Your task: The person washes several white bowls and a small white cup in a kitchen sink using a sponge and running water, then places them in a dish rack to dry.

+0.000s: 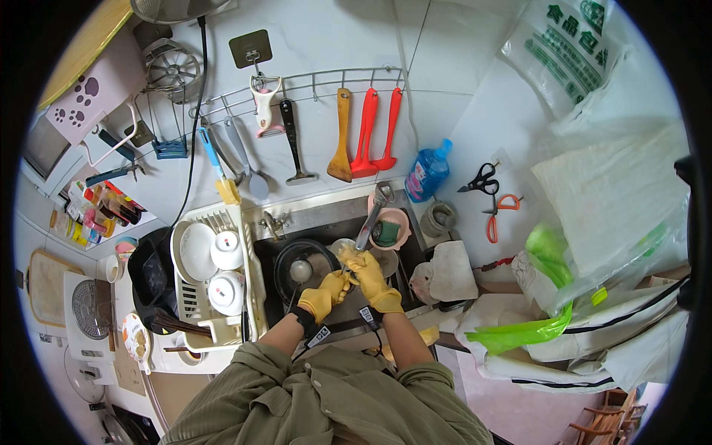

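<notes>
Both my hands wear yellow rubber gloves and meet over the dark sink (260, 272). My left hand (328, 293) is closed at what looks like the lower end of a long metal utensil (371, 219); the fingers partly hide it. My right hand (374, 281) presses a tan scrubber (350, 256) around the utensil's lower part. The utensil slants up and away, its rounded end above a pink basin (401, 236). In that basin lies a green scouring sponge (385, 233). Left of my hands, a metal ladle (301, 271) rests in a black pan (281, 286).
A white dish rack (208, 303) with bowls (227, 250) stands left of the sink, below the faucet (272, 223). A blue detergent bottle (427, 173) and a grey cloth (453, 271) are to the right. Spatulas (342, 139) hang from a wall rail (317, 78).
</notes>
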Motion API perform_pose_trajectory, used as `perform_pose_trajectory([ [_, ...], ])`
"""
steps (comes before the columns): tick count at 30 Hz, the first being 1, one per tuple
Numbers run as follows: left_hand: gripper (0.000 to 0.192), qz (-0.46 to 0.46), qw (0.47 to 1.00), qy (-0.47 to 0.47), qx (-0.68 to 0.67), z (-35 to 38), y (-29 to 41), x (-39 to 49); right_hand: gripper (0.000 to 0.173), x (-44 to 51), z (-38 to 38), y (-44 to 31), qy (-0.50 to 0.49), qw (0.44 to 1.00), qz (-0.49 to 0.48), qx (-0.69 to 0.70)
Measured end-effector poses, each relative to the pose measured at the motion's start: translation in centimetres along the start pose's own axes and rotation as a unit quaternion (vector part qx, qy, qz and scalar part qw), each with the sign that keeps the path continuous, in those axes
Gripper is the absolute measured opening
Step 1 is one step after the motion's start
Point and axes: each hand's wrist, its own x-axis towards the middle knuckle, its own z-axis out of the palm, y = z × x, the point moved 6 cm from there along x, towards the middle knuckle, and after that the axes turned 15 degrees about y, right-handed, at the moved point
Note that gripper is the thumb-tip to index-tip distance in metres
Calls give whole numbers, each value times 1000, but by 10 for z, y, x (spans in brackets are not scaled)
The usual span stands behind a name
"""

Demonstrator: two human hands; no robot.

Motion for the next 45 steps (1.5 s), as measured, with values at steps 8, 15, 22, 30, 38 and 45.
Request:
perform_pose_trajectory([
  [8, 23, 54, 998, -22, 29, 2, 7, -4, 25, 28, 5, 33, 77, 955, 164, 236],
  [15, 27, 19, 998, -42, 29, -4, 10, -16, 34, 10, 6, 18, 46, 986, 125, 99],
  [22, 23, 58, 987, -89, 124, 5, 16, -29, 32, 24, 1, 22, 116, 979, 97, 136],
  [30, 25, 17, 997, -36, 66, -1, 11, -28, 43, 16, -6, 34, 11, 997, 30, 74],
  [38, 27, 50, 983, -84, 153, 9, 23, -39, 30, 11, 5, 10, 48, 981, 113, 151],
  [45, 32, 66, 989, -106, 83, 17, 1, -27, 30, 27, -7, 67, 137, 919, 203, 309],
])
